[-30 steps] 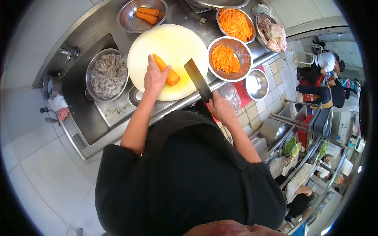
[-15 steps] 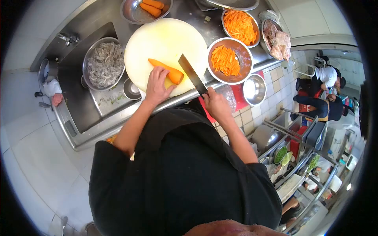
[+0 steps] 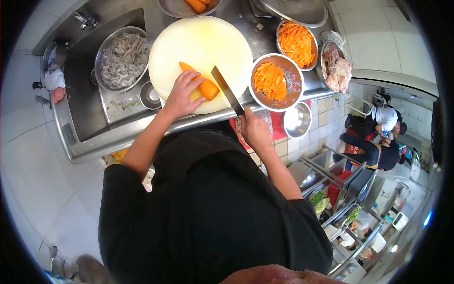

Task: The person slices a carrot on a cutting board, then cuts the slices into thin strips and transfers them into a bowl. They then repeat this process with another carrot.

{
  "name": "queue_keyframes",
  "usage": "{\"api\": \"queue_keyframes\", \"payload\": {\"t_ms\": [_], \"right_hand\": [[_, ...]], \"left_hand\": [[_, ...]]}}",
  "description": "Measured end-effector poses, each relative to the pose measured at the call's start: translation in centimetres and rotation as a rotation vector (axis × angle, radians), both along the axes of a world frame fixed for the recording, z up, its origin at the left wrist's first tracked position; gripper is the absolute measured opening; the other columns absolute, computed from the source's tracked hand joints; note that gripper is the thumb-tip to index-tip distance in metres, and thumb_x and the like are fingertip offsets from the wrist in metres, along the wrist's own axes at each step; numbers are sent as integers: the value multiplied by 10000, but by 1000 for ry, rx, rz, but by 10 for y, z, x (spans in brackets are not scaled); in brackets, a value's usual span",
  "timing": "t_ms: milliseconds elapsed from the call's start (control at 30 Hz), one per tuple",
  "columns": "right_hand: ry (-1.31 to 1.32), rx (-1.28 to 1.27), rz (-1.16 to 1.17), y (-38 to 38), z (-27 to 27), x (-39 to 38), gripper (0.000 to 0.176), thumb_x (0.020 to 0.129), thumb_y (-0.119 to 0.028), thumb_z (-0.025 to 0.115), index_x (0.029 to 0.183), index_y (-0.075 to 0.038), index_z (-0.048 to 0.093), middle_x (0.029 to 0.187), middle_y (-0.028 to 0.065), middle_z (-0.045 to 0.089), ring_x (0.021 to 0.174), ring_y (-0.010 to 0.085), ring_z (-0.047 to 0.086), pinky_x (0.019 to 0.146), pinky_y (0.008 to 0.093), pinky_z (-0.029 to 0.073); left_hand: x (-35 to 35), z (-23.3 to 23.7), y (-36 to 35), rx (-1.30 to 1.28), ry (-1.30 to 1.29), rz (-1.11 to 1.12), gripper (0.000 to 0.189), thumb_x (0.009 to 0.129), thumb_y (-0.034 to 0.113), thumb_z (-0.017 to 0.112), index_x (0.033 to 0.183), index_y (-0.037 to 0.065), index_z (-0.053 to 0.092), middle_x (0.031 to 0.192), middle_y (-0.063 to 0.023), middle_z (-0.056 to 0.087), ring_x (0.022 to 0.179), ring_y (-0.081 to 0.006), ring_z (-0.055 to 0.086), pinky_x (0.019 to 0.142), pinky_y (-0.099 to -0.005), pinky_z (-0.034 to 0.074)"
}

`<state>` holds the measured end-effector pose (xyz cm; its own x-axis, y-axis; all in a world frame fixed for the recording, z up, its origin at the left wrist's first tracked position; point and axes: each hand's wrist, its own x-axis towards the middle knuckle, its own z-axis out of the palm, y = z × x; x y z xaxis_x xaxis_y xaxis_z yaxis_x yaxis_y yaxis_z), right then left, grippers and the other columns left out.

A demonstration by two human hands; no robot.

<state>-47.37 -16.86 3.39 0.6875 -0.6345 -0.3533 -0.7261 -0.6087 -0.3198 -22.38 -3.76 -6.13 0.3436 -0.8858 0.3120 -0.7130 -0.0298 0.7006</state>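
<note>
1. Your left hand [image 3: 182, 97] presses down on the carrot [image 3: 208, 87], fingers curled over it. Your right hand [image 3: 253, 130] is closed round the cleaver [image 3: 227, 90] handle.
2. The carrot lies on the round cutting board [image 3: 208, 38], with the blade just beside its thick cut end.
3. Judging by this, tuck your fingertips back from that end and hold the blade upright.
4. No brand, label or writing can be read.

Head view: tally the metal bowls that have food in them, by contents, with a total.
Carrot strips: 2
Whole carrots: 1
Grey shreds: 1
Raw meat: 1
Total: 5 bowls
</note>
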Motion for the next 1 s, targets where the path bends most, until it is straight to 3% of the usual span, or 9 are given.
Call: {"api": "queue_keyframes", "payload": {"t_ms": [100,200,300,467,700,800,900,1000], "right_hand": [[76,20,11,1,-2,3,209,1027,-261,589,1028,-54,562,787,283,703,771,498,707,700,614,555],[95,11,19,1,1,5,195,1032,-251,575,1027,-56,561,788,276,702,780,489,711,701,608,556],[38,-4,52,0,22,7,178,1039,-233,560,1032,-55,569,800,263,708,782,478,714,697,598,558],[69,4,88,1,55,10,165,1036,-209,563,1048,-46,586,845,247,719,773,463,718,685,577,563],[47,2,151,0,60,8,99,973,-89,542,1045,-34,580,834,243,714,763,456,719,680,557,569],[81,29,164,0,55,10,87,943,-54,535,1019,-21,560,826,242,713,766,455,719,683,554,564],[56,130,152,-5,34,12,158,1006,-148,591,1052,-17,516,795,279,691,769,500,682,684,609,508],[74,66,172,-3,0,25,154,1010,-142,584,1036,-8,512,792,285,690,773,499,683,696,608,507]], "left_hand": [[-7,-4,-5,-17,75,-43,427,841,215,801,1222,67,679,1310,-148,589,1272,-380,534,1119,-494,397],[-12,-6,-13,-76,-14,31,352,848,263,770,1136,81,683,1159,-110,612,1140,-332,564,1025,-481,406],[-13,-8,-16,-69,-45,47,346,859,318,738,1112,89,678,1131,-108,601,1123,-318,565,1026,-485,381],[-13,-6,-19,-27,-74,46,349,862,336,704,1110,92,670,1133,-104,588,1126,-314,559,1041,-493,361],[-14,-8,-20,-28,-80,56,377,849,360,705,1116,96,667,1141,-110,583,1133,-324,548,1049,-512,352],[-14,-11,-20,-38,-88,62,377,842,360,707,1112,100,667,1139,-110,582,1128,-327,547,1052,-518,352],[-15,-12,-20,-13,-80,57,380,836,355,711,1118,105,668,1144,-109,584,1132,-329,547,1058,-522,351],[-15,-14,-20,-48,-92,71,379,837,352,713,1127,112,670,1150,-105,586,1135,-330,547,1062,-521,350]]}}
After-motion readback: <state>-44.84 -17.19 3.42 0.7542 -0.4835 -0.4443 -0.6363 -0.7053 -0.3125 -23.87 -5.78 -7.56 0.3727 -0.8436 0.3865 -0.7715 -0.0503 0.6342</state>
